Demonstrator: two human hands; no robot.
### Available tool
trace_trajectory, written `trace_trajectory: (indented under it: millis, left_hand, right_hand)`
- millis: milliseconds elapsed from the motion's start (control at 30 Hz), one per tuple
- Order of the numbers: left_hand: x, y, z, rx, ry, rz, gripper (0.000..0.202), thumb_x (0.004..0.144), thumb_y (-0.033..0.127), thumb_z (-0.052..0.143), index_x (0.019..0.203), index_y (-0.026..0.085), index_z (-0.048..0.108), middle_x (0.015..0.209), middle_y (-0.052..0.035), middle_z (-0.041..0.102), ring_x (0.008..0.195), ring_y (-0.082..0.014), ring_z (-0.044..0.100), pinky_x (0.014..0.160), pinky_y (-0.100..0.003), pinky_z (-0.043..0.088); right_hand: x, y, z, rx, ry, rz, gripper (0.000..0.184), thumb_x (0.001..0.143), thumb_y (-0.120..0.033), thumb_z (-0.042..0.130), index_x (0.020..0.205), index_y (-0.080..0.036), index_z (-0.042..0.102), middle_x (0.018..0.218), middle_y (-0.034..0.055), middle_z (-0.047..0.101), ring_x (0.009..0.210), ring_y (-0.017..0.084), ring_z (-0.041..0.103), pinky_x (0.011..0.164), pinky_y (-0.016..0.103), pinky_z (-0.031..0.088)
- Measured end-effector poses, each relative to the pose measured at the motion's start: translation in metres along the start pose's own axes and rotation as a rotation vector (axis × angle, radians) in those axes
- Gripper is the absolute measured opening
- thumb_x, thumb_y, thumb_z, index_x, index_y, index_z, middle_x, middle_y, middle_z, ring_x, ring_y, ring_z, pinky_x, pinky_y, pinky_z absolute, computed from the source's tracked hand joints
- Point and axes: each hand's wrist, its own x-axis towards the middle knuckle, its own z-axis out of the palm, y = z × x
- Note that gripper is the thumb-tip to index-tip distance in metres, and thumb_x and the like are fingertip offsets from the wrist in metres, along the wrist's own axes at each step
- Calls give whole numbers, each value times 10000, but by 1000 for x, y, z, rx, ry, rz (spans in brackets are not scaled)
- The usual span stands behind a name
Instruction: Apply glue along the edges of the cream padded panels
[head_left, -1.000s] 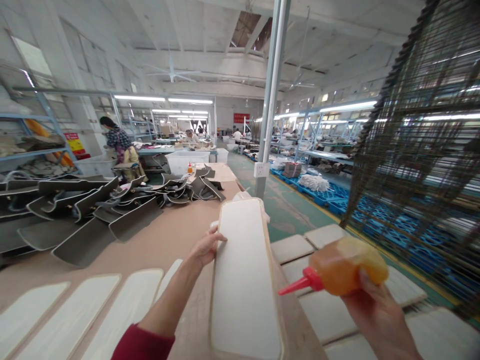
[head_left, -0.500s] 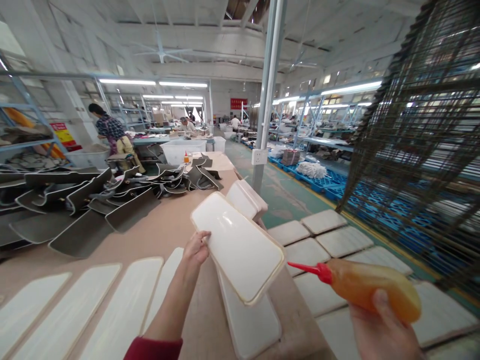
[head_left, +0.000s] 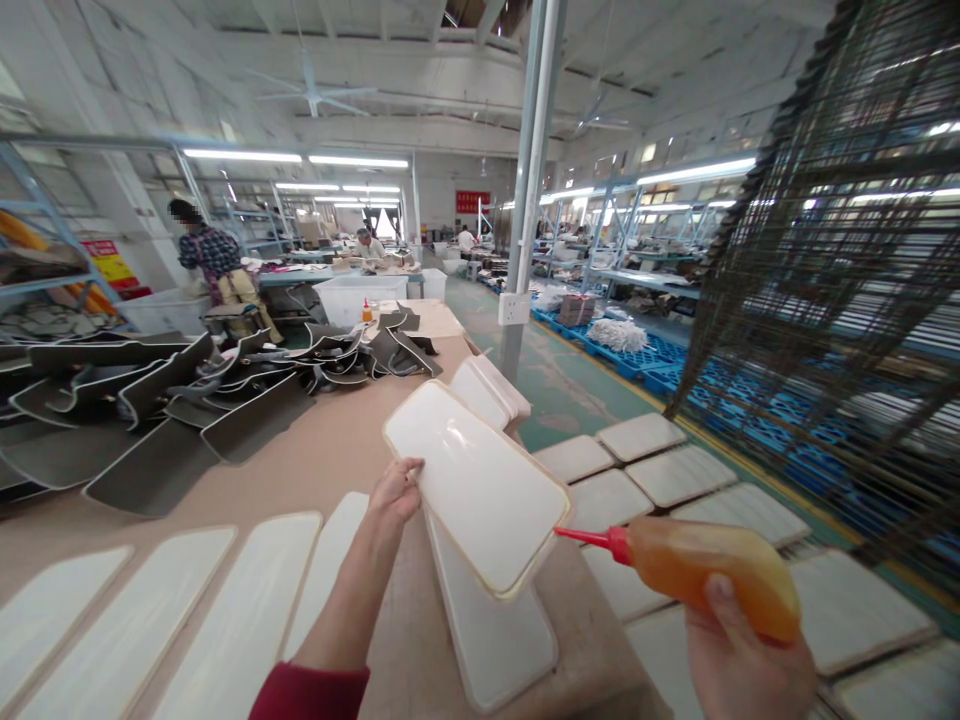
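Note:
My left hand (head_left: 399, 488) pinches the left edge of a white rounded rectangular panel (head_left: 480, 485), tilted above the table. A yellowish line runs along the panel's border. In my right hand (head_left: 739, 640) lies a squeeze bottle (head_left: 705, 565) of amber liquid, with my fingers wrapped round it. Its red nozzle (head_left: 589, 538) points left, and the tip meets the panel's right edge near the lower corner. Beneath the held panel, another white panel (head_left: 499, 640) rests on the table, partly covered.
Several white panels (head_left: 195, 600) lie on the brown table (head_left: 270, 460) at left, and more panels (head_left: 679, 472) at right. Dark curved pieces (head_left: 150, 420) are heaped at the back left. A small stack of panels (head_left: 484, 390) sits behind. A wire rack (head_left: 832, 250) rises at right. People work farther back.
My right hand has brought the bottle left, so its nozzle tip now meets the panel's edge, where a gap showed before. My left hand keeps hold of the panel.

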Motion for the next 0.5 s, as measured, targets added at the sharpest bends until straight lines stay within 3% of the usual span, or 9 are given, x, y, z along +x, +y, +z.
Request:
trace_trajectory:
  millis: [200,367,500]
  left_hand:
    - [0,2,3,-39,26,-39,237,668,-35,519,769,175,560,622,16,622,538,-116,585,629,-235,493]
    - [3,2,0,-46,19,-42,234,683,-31,502,788,170,561,611,14,621,532,-115,588,615,-231,499]
    - [6,1,-3,-34,-9,-32,247,676,-19,514,827,165,582,599,12,619,519,-127,585,598,-243,502]
  right_hand:
    - [-6,9,-4,12,-52,58,402,595,-271,819,945,-204,631,1019,3,617,943,180,561,870,275,450]
    - [-9,15,-10,13,-36,81,348,608,-237,814,905,-212,637,1003,-16,618,867,143,569,823,235,467]
    - [-12,16,-8,17,-46,135,432,588,-245,826,975,-194,640,1031,15,620,900,163,569,792,226,478]
